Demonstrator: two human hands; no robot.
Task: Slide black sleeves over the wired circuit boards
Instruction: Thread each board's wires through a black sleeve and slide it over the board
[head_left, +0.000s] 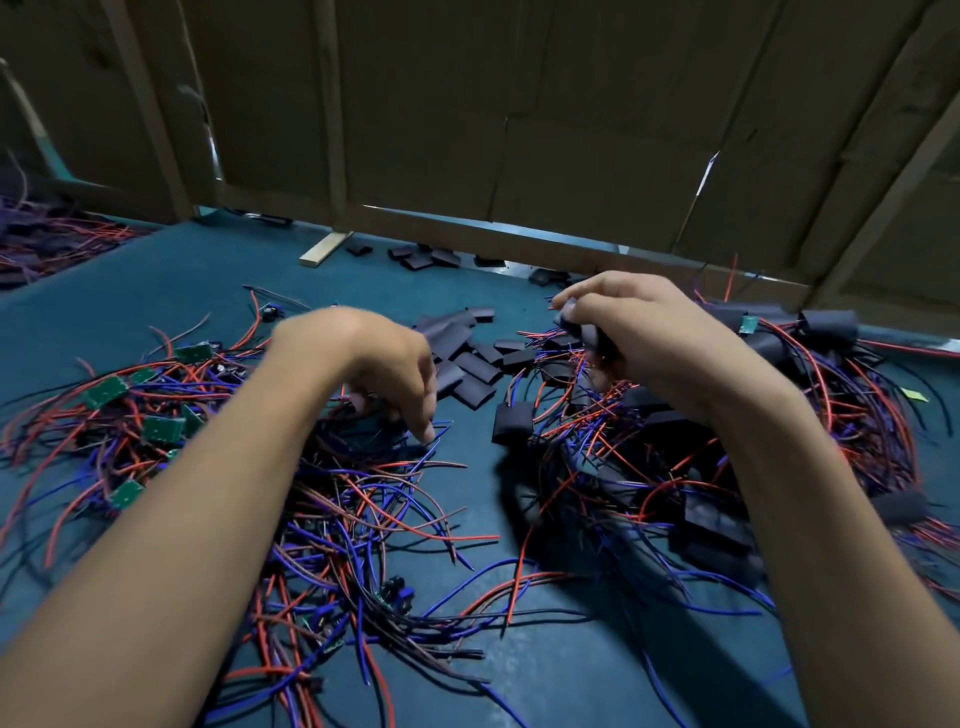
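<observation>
Left hand dips, fingers curled downward, into the near tangle of red, blue and black wires; whether it has pinched a lead I cannot tell. Right hand pinches one black sleeve above the right-hand heap of sleeved boards. Best bet now, I'd say: tease out a single board by its wires, gather the leads together, keep the sleeve mouth squeezed open, then feed wires-first. Bare green circuit boards on the left: six or so visible. Loose sleeves mid-tabletop: roughly a dozen, with a handful more by the cardboard wall.
</observation>
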